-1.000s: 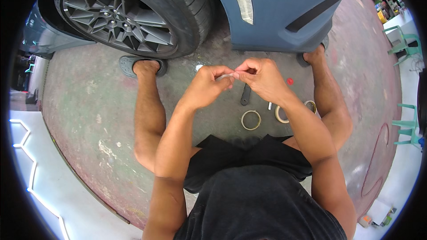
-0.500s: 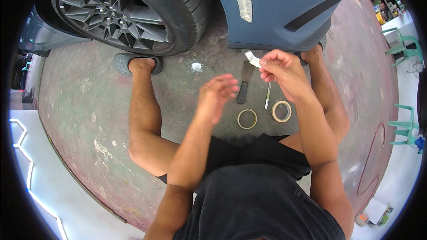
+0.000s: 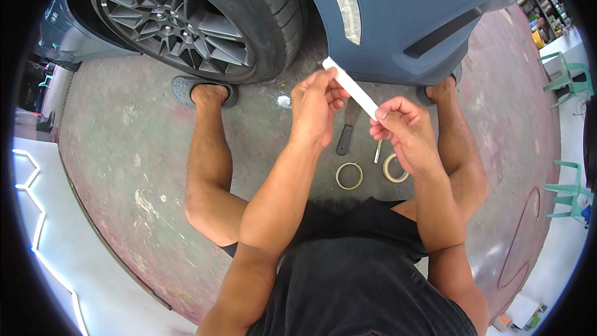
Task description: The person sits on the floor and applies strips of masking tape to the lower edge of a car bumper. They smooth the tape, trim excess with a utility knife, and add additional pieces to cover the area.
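A short, flat white strip point(image 3: 356, 92), like tape or paper, stretches slantwise between my two hands. Near its far left end, my left hand point(image 3: 314, 107) has thumb and fingers closed on it. The lower right end is pinched between thumb and fingers of my right hand point(image 3: 407, 134). Below them on the floor lies a scraper with a black handle point(image 3: 344, 140), its blade partly behind the strip and hands. A slim, pen-like tool point(image 3: 377, 151) lies beside it. Two tape rolls rest nearer me: a thin one point(image 3: 337, 181) and a thicker one point(image 3: 387, 172), partly covered by my right hand.
Ahead stands a blue car panel point(image 3: 388, 15) with a pale, tape-covered patch point(image 3: 346, 14) and a dark slot point(image 3: 441, 34). A large wheel point(image 3: 267, 22) is at the far left. White powder point(image 3: 283, 101) spots the floor. Green chairs point(image 3: 567, 81) stand at right.
My left hand has moved up and right and now grips the strip, which was curled in my right hand alone. The strip is straight now; my right hand has come slightly nearer me.
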A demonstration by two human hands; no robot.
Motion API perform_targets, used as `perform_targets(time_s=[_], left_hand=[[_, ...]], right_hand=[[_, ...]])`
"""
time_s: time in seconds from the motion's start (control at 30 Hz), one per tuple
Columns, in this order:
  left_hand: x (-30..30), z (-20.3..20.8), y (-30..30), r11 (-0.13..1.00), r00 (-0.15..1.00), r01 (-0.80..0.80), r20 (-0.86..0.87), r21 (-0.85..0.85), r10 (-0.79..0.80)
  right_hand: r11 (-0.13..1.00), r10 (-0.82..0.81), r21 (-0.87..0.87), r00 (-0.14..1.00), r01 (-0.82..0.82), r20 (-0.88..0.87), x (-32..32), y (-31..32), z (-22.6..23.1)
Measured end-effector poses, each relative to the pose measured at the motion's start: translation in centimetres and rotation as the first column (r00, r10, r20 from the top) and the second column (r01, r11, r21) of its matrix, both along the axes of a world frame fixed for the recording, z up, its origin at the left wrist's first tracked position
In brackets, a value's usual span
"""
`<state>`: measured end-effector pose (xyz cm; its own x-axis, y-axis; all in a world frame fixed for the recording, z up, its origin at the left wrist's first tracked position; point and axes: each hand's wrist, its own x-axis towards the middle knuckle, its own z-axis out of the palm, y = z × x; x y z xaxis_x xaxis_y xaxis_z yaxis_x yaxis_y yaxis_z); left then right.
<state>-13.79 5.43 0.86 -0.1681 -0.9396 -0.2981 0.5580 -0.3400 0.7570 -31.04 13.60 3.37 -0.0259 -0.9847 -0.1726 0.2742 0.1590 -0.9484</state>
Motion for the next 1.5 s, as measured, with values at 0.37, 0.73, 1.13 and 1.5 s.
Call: perform_targets(time_s=[0.37, 0.73, 1.13, 1.5], left_hand=[[-0.7, 8.5, -4.5, 0.934, 0.987, -0.081, 0.104, -0.347, 0.124], [0.0, 10.7, -5.5, 0.959, 0.979, -0.038, 0.181, -0.279, 0.092], [-0.1, 11.4, -6.2, 0.963, 0.973, -0.075, 0.193, -0.258, 0.127], [0.1, 11.7, -6.4, 0.972, 0.979, -0.037, 0.188, -0.231, 0.082]], right_hand=[[0.968, -0.069, -0.213, 0.958, 0.132, 0.279, 4.2, -1.8, 3.3], [0.962, -0.032, -0.241, 0.931, 0.127, 0.364, 5.1, -2.2, 4.5], [0.968, -0.014, -0.218, 0.898, 0.122, 0.44, 5.1, -2.4, 4.8], [0.97, -0.016, -0.205, 0.88, 0.129, 0.474, 5.4, -2.5, 5.0]])
